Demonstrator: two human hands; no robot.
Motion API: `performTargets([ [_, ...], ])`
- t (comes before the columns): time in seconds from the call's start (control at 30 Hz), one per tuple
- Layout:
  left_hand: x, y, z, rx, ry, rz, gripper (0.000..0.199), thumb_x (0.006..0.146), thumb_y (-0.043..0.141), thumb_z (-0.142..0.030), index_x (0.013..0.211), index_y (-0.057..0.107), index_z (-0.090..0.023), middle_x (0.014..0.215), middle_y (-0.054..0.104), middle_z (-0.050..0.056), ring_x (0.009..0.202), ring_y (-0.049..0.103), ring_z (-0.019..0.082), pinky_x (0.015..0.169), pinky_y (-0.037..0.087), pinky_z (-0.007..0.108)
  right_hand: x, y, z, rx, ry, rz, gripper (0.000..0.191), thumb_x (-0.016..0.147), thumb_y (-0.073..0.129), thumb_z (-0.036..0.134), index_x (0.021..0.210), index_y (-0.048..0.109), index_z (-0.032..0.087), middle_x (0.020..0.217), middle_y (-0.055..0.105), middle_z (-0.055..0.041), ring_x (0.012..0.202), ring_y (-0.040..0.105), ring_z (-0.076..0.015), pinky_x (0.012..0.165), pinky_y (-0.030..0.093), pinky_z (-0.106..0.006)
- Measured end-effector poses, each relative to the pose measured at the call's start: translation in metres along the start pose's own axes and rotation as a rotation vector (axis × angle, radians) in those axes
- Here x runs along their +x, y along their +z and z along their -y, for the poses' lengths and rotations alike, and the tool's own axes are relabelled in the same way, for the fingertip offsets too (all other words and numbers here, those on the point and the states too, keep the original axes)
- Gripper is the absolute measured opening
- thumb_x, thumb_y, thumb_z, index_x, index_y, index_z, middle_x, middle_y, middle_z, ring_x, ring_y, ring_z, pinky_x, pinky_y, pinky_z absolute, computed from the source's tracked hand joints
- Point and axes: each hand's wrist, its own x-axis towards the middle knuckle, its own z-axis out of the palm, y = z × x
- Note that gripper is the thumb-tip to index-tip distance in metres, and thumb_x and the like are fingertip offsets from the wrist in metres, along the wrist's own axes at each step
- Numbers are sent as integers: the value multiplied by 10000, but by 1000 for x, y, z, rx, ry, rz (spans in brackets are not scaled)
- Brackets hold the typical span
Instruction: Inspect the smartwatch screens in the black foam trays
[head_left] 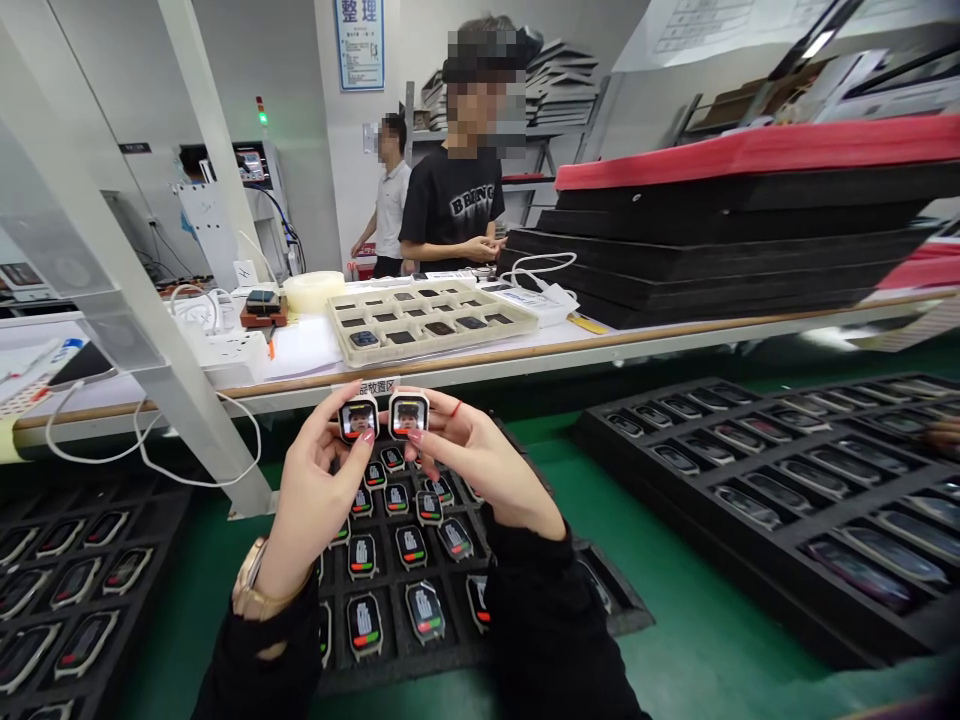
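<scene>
My left hand [322, 465] is closed around a smartwatch [358, 416] with a pale case, thumb on its lower screen edge. Beside it, my right hand [469, 455] grips a second smartwatch [409, 414], its thumb also near the bottom of the screen. Both screens are lit and show a picture of a person with a red bar below. The two watches are held upright, side by side. Under my hands lies a black foam tray [394, 590] of watches, their screens lit with white figures and red and green bars. My forearms hide parts of it.
More black trays of watches stand at the left [161, 570] and right [675, 510] on the green surface. A shelf [525, 365] ahead carries a beige compartment tray [442, 350], cables and stacked black foam trays [637, 270]. A white post [202, 430] rises at left. Two people stand beyond.
</scene>
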Motion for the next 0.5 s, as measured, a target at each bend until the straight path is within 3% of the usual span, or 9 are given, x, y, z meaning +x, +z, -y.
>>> performTargets([
  [0.13, 0, 0, -1, -8, 0, -4, 453, 890, 708, -309, 1332, 613, -285, 1309, 663, 53, 1113, 667, 193, 874, 579, 251, 1, 0, 0, -10, -9, -5, 469, 884, 765, 334, 1300, 608, 187, 1083, 690, -95, 696, 594, -132, 483, 448, -190],
  [0.3, 0, -2, -2, 26, -11, -32, 347, 944, 639, -375, 1283, 653, -301, 1211, 702, 36, 968, 685, 155, 891, 569, 273, 0, 1, 1, -12, -31, -41, 370, 921, 715, 366, 1222, 630, 168, 991, 683, -74, 623, 561, -105, 468, 433, -185],
  [0.5, -1, -1, 1, -9, -38, 44, 517, 868, 736, -302, 1362, 583, -307, 1311, 652, 49, 1159, 644, 206, 906, 569, 263, 1, 1, -2, -8, -14, -44, 468, 844, 782, 303, 1258, 595, 190, 1037, 672, -81, 704, 590, -139, 462, 454, -190],
])
